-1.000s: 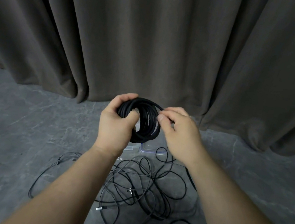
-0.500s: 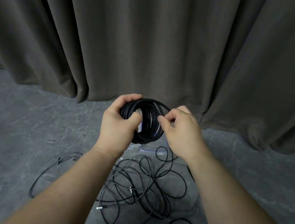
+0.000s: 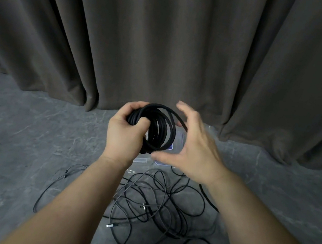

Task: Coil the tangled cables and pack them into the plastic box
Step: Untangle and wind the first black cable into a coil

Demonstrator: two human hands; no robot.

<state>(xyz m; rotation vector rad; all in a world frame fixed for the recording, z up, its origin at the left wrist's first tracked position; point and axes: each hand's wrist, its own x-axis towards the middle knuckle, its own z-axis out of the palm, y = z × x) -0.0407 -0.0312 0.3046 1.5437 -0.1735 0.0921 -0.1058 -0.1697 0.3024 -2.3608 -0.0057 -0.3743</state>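
My left hand (image 3: 125, 135) grips a thick coil of black cable (image 3: 159, 130), held upright above the floor. My right hand (image 3: 192, 148) hovers just right of the coil with fingers spread and thumb low, holding nothing. A loose end of the coil sticks out toward my right palm. Behind and below the coil, a clear plastic box (image 3: 176, 143) shows in part, mostly hidden by the hands. A tangle of thin black cables (image 3: 154, 208) lies on the floor under my forearms.
The floor (image 3: 24, 141) is grey, marbled stone. A dark grey curtain (image 3: 170, 38) hangs across the whole back and reaches the floor. A silver plug (image 3: 110, 225) lies at the tangle's near edge.
My right hand has let go of the coil's end and opened, moving slightly right. The left hand keeps its grip on the coil.
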